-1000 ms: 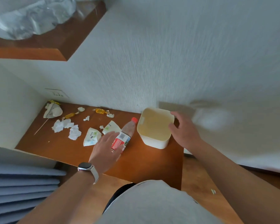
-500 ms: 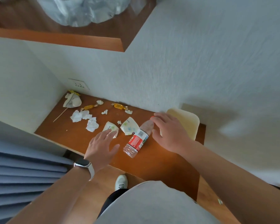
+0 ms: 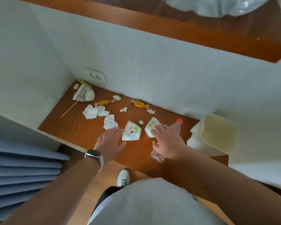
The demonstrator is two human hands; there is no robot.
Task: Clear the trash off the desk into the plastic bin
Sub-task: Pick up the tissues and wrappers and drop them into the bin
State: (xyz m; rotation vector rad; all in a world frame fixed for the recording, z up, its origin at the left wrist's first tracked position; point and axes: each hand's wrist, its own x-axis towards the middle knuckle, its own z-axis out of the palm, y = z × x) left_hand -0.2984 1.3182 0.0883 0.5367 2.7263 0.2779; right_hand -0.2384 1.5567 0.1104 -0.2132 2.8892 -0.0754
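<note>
The brown desk (image 3: 68, 127) holds scattered trash: two printed paper pieces (image 3: 131, 132) (image 3: 152, 125), crumpled tissues (image 3: 91, 112), two orange candy wrappers (image 3: 106, 102) (image 3: 139, 103), a paper cone wrapper (image 3: 83, 94) and a thin wooden stick (image 3: 70, 108). A clear plastic bottle with a red cap (image 3: 177, 125) lies on its side. My right hand (image 3: 168, 143) hovers over the bottle, fingers spread, fingertips on the right paper piece. My left hand (image 3: 110, 140) is open, its fingers beside the left paper piece. The cream plastic bin (image 3: 234, 137) stands at the desk's right end, with nothing visible inside.
A wall socket (image 3: 96, 75) sits above the desk's back left corner. A wooden shelf (image 3: 193, 34) with a crinkled plastic bag (image 3: 217, 5) overhangs the desk. Blue pleated fabric (image 3: 23, 172) hangs at the left. My shoe (image 3: 123, 177) stands on the wood floor below.
My left hand let go of the bottle and shifted left to the paper pieces. My right hand left the bin and came across over the bottle. The view swung left.
</note>
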